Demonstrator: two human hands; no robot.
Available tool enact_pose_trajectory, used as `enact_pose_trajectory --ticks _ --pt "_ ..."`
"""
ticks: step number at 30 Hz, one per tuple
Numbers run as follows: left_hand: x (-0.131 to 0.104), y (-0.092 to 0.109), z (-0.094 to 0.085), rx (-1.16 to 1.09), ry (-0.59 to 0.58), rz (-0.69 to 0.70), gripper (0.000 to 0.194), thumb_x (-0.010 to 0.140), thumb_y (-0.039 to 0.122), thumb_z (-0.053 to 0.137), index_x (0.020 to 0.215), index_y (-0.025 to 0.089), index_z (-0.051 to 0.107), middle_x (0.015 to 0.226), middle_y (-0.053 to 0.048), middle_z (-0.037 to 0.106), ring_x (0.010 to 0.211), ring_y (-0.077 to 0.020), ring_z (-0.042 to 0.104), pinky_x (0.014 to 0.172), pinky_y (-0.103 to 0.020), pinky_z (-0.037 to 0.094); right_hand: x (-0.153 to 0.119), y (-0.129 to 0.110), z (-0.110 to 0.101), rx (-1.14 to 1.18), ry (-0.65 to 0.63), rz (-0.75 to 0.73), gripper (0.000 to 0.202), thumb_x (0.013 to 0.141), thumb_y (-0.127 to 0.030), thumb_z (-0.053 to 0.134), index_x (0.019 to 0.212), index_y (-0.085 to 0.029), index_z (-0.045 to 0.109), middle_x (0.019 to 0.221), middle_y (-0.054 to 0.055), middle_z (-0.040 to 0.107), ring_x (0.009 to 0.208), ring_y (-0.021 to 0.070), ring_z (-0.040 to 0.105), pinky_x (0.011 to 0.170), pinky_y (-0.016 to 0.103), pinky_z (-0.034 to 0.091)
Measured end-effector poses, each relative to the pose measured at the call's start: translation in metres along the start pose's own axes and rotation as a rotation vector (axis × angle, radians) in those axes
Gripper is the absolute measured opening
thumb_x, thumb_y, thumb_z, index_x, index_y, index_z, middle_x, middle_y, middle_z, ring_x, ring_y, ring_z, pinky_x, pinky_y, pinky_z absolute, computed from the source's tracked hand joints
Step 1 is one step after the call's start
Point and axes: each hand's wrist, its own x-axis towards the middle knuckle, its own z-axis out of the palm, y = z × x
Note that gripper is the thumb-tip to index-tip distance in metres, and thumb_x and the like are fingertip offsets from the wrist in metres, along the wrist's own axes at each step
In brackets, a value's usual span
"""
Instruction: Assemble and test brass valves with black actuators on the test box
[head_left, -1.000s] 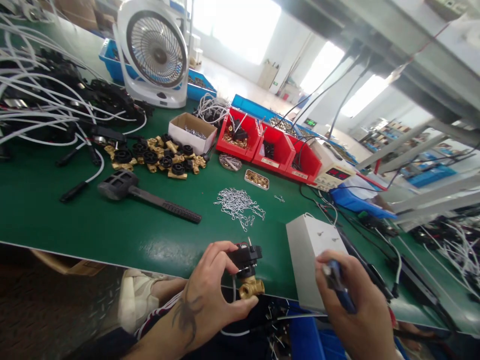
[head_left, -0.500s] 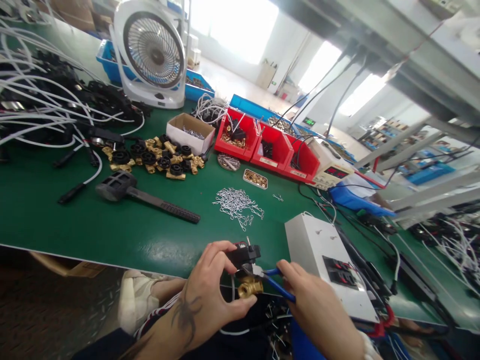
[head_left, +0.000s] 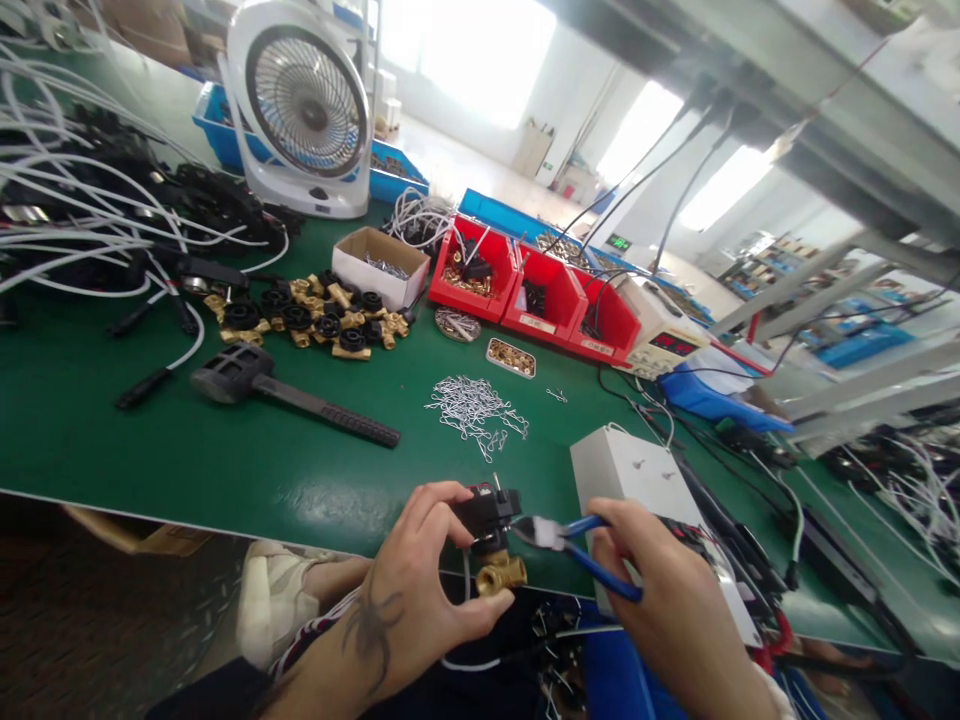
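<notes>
My left hand (head_left: 427, 580) grips a brass valve (head_left: 504, 574) with a black housing (head_left: 487, 510) on top, fingers at the housing and thumb under the brass body. A thin metal pin sticks up from the housing, and a white cable hangs behind my fingers. In my right hand (head_left: 660, 590) are blue-handled cutting pliers (head_left: 581, 545), handles spread. Their metal jaws point left, close beside the black housing; whether they touch it I cannot tell. A pile of wire clips (head_left: 476, 412) lies on the green table (head_left: 300, 490) beyond my hands.
A black mallet (head_left: 292, 392) lies to the left, below a heap of brass fittings (head_left: 315, 315). Red bins (head_left: 536, 295), a carton (head_left: 381, 265) and a white fan (head_left: 307, 110) stand further back. On the right are a grey box (head_left: 622, 460) and cables.
My right hand and the pliers have moved right, away from the joint between housing and brass body, and the handles have spread. My left hand and the valve have stayed put.
</notes>
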Motion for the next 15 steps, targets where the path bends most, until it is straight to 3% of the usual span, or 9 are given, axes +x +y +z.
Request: enact_pose_trajectory --ticks 2,7,10,13,15 --pt "-0.001 -0.002 0.001 -0.006 -0.006 -0.005 0.037 0.064 0.013 0.074 0.084 0.024 0.045 0.119 -0.007 0.058 0.111 -0.0250 0.058 0.092 -0.043 0.049 -0.001 -0.001 0.002 0.045 0.088 0.039 0.017 0.087 -0.010 0.043 0.094 -0.019 0.055 0.072 0.003 0.063 0.057 0.0167 0.063 0.052 0.025 0.047" --pt "-0.001 -0.002 0.000 0.006 -0.004 0.024 0.038 0.063 0.012 0.074 0.086 0.024 0.045 0.118 -0.006 0.058 0.110 -0.0253 0.058 0.091 -0.044 0.051 -0.008 -0.009 0.022 0.031 -0.196 0.015 0.027 0.086 -0.005 0.035 0.088 -0.019 0.058 0.070 0.004 0.066 0.055 0.0184 0.065 0.050 0.027 0.046" --pt "0.002 0.002 -0.004 0.015 0.009 -0.006 0.044 0.065 0.013 0.074 0.095 0.024 0.045 0.116 -0.007 0.058 0.104 -0.0243 0.061 0.086 -0.044 0.054 -0.009 -0.010 0.034 0.109 -0.152 0.166 0.019 0.095 -0.023 0.043 0.100 -0.017 0.060 0.081 0.008 0.071 0.068 0.0216 0.071 0.057 0.030 0.054" --pt "0.006 0.007 -0.011 0.069 0.052 0.025 0.047 0.066 0.015 0.075 0.100 0.025 0.043 0.116 -0.008 0.058 0.105 -0.0249 0.060 0.086 -0.044 0.055 -0.009 -0.007 0.044 -0.076 -0.159 0.266 0.046 0.094 -0.047 0.051 0.115 -0.008 0.060 0.086 0.016 0.071 0.069 0.0298 0.072 0.057 0.039 0.056" --pt "0.010 0.011 -0.016 0.121 0.070 0.071 0.047 0.067 0.016 0.075 0.100 0.025 0.043 0.117 -0.009 0.059 0.108 -0.0258 0.060 0.088 -0.045 0.054 -0.009 -0.004 0.049 -0.156 -0.208 0.266 0.059 0.089 -0.052 0.058 0.121 -0.004 0.060 0.093 0.021 0.070 0.079 0.0360 0.071 0.063 0.046 0.058"
